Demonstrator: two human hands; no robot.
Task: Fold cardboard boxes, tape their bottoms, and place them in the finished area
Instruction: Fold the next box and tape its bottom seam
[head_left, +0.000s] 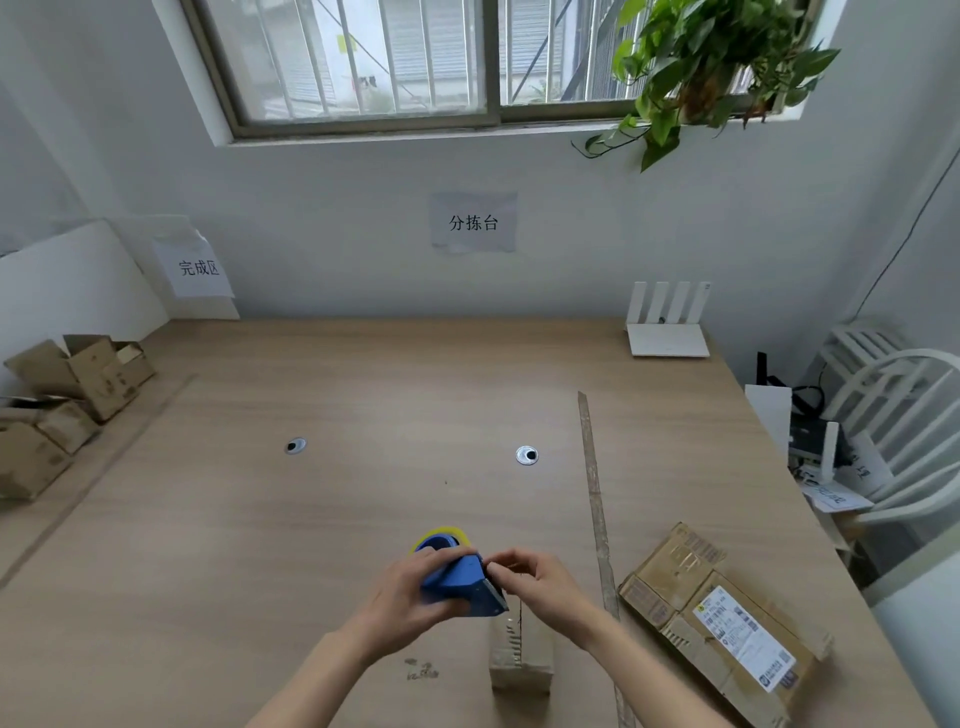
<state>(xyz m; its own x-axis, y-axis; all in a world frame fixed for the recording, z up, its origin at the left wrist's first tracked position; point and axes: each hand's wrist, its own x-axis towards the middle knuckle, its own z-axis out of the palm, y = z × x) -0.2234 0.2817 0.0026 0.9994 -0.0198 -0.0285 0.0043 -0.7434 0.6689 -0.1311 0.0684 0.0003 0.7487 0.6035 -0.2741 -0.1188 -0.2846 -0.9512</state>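
Observation:
My left hand (410, 587) grips a blue tape dispenser (460, 579) with a yellowish tape roll, held just above the near middle of the wooden table (363, 405). My right hand (540, 577) pinches at the dispenser's blade end, fingers closed on the tape end there. Directly below the hands stands a small folded cardboard box (519, 654), its bottom seam facing up. A stack of flattened cardboard boxes (722, 618) with a shipping label lies to the right. Finished boxes (67, 400) are piled at the far left under a paper sign.
A strip of tape (592, 493) runs along the table on the right. Two round cable grommets (527, 455) sit mid-table. A white router (667, 327) stands at the back right. White chairs (904, 415) crowd the right edge; a plant hangs at the window.

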